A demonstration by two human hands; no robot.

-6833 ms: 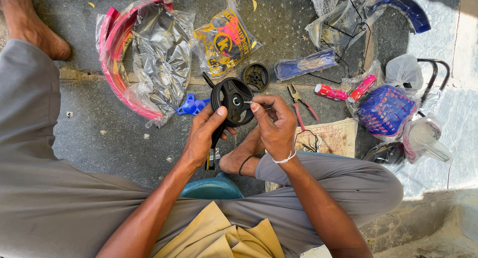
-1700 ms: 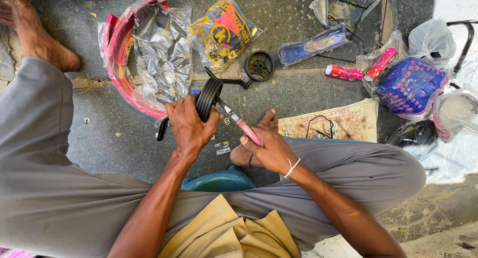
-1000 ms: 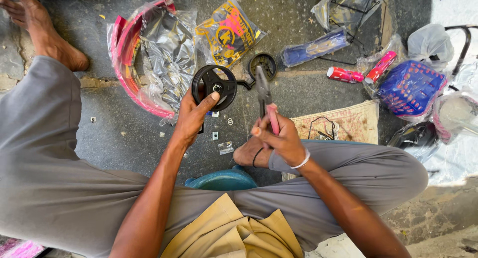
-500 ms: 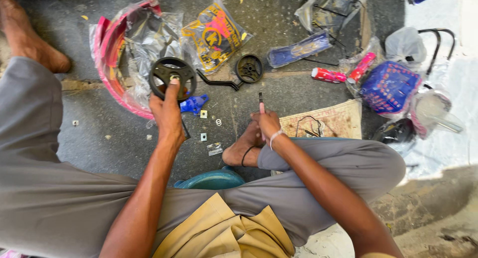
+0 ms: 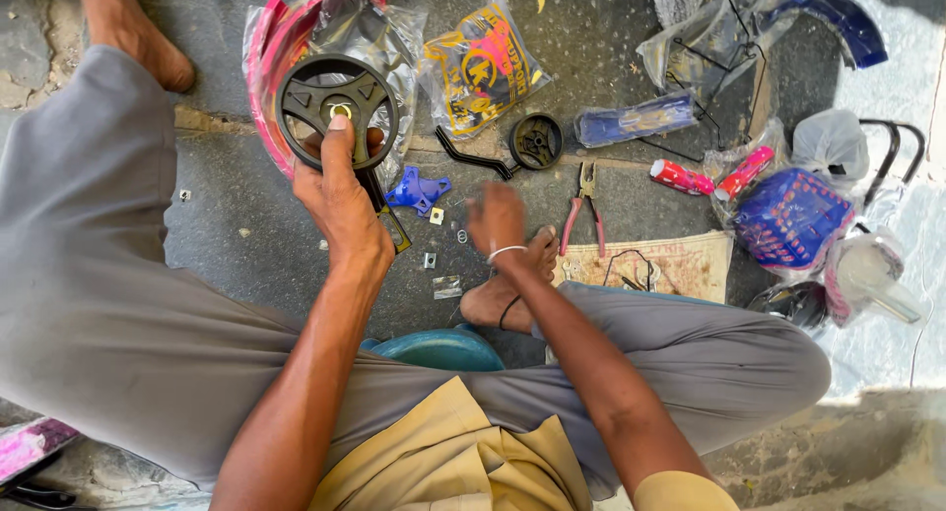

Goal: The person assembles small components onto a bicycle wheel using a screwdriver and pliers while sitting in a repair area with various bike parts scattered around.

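My left hand [image 5: 340, 201] grips the black training wheel [image 5: 335, 109], thumb on its hub. My right hand [image 5: 496, 215], empty and loosely curled, hovers left of the pliers [image 5: 583, 210].

My left hand [image 5: 340, 201] holds a small black plastic wheel [image 5: 335, 112] face-up, thumb pressed near its hub, a black bracket hanging below. It hovers above the pink wrapped rims.

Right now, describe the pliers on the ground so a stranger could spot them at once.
Start from the person's right hand, open and blurred over the grey stone ground. Just to its right, above the printed sack by the knee, lie the pliers. They are the only tool with two pink handles, metal jaws pointing towards the small black wheel.
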